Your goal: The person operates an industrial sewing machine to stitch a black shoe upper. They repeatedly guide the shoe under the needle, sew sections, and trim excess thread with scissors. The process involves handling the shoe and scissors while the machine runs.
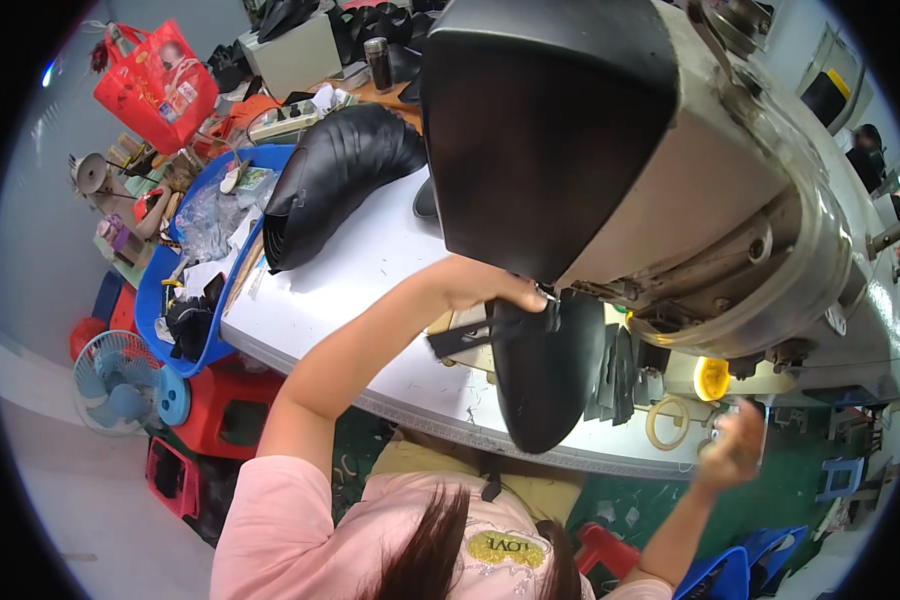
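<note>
A large sewing machine [770, 210] with a dark front cover stands over the white table. Beneath its needle area lies a black leather piece [545, 390], its long rounded end toward me. My left hand [500, 287] reaches under the machine head, with the thumb closed down on the black leather beside the needle; its other fingers are mostly hidden. A narrow black strip [465, 338] sticks out to the left below this hand. My right hand [733, 448] is raised at the table's right edge, away from the leather. Motion smears its fingers.
A bundle of black leather pieces [340, 180] rests on the left of the white table [370, 265]. Blue bins [160, 300] adjoin its left edge. Right of the leather are dark strips [618, 375], a beige ring [667, 422] and a yellow lamp [711, 379]. A fan [120, 385] stands far left.
</note>
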Demonstrator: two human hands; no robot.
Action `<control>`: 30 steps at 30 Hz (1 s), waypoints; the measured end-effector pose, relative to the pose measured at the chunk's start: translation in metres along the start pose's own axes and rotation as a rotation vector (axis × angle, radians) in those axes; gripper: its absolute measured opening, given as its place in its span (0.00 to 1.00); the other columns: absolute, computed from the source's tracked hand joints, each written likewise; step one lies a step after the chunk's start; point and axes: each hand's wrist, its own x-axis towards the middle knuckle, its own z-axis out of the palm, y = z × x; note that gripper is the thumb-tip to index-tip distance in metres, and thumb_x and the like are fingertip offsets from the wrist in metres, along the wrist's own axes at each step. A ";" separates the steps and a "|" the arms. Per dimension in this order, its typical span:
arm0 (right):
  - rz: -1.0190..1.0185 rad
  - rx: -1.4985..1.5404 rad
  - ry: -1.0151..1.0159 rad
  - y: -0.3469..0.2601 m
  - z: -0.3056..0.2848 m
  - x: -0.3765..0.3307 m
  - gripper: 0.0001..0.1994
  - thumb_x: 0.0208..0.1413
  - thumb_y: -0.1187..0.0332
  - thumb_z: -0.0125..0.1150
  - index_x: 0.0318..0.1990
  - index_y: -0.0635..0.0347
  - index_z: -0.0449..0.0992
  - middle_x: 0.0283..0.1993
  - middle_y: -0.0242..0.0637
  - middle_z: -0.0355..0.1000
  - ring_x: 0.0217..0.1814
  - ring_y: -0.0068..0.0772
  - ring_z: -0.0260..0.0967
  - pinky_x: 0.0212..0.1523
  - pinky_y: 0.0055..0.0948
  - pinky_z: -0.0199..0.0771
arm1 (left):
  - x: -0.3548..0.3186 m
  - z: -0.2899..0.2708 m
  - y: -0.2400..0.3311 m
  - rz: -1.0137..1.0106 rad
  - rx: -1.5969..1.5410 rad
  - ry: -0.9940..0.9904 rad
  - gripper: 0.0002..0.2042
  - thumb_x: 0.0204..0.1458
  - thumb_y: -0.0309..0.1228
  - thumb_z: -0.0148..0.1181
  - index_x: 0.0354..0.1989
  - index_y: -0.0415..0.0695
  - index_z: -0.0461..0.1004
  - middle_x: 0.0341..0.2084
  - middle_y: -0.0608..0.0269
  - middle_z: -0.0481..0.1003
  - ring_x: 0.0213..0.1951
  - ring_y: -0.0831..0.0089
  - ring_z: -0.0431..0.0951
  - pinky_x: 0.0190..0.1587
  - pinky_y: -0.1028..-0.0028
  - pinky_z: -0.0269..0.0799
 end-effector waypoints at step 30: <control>0.573 1.411 -1.195 -0.132 0.086 -0.014 0.07 0.46 0.75 0.57 0.31 0.67 0.67 0.31 0.34 0.64 0.34 0.21 0.63 0.36 0.20 0.63 | -0.089 0.006 -0.057 0.605 0.073 -0.224 0.06 0.39 0.36 0.61 0.16 0.56 0.70 0.24 0.71 0.68 0.40 0.68 0.67 0.56 0.55 0.45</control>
